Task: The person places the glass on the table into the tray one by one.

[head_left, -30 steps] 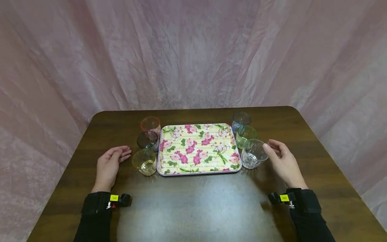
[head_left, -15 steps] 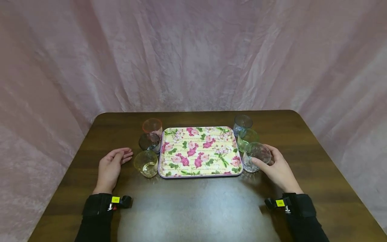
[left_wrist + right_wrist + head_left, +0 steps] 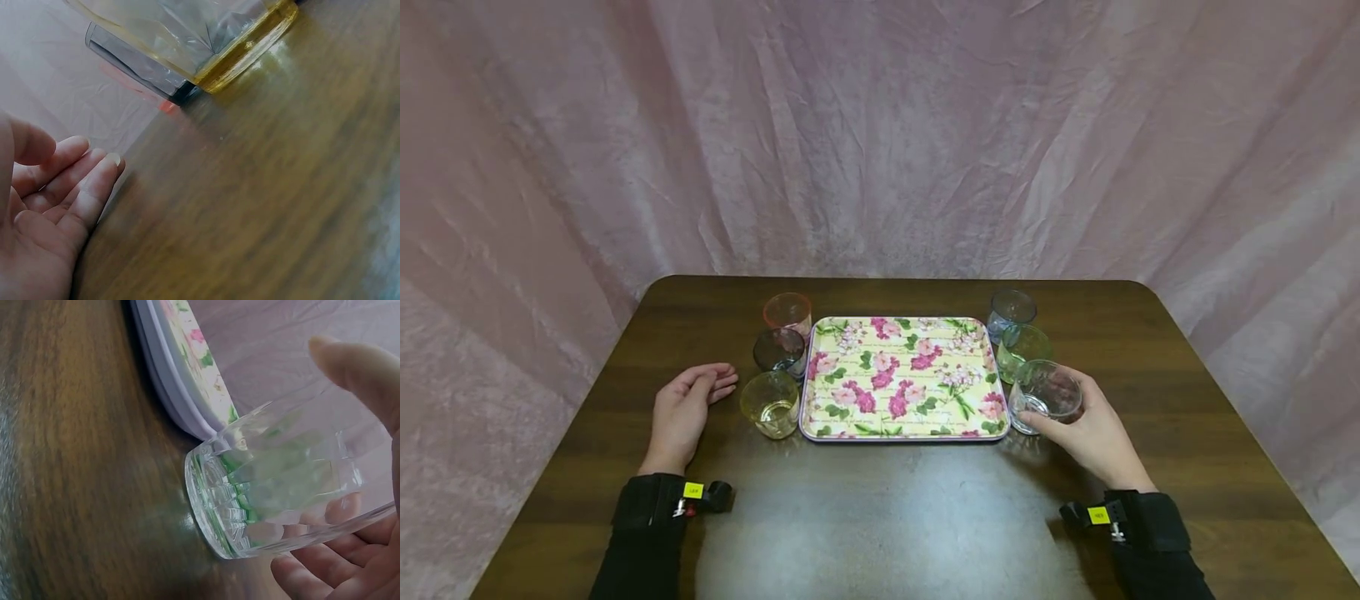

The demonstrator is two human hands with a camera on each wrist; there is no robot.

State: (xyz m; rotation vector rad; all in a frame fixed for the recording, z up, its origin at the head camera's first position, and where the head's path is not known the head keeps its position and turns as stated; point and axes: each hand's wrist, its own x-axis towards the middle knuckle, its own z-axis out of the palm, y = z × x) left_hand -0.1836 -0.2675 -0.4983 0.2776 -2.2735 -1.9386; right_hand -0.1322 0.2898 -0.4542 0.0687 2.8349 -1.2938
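Observation:
My right hand (image 3: pixel 1097 429) holds a clear glass tumbler (image 3: pixel 1047 393) at the tray's right front corner, thumb on the near side and fingers round the far side. In the right wrist view the base of that tumbler (image 3: pixel 212 500) is close to the wood, with fingers (image 3: pixel 319 565) showing behind and below the glass. My left hand (image 3: pixel 683 417) rests on the table with relaxed fingers and holds nothing. A yellow glass (image 3: pixel 771 408) stands a short way to its right. Between the two groups of glasses lies a flowered tray (image 3: pixel 902 379).
Along the tray's left side stand a dark grey glass (image 3: pixel 780 354) and an orange-rimmed glass (image 3: pixel 787 312). A green glass (image 3: pixel 1024 346) and a blue glass (image 3: pixel 1011 315) line its right side. The brown table (image 3: pixel 880 517) ends before a pink curtain (image 3: pixel 880 142).
My right hand has moved from beside the clear tumbler to a grip round it. The left hand keeps its place beside the yellow glass, while the head view shifts slightly.

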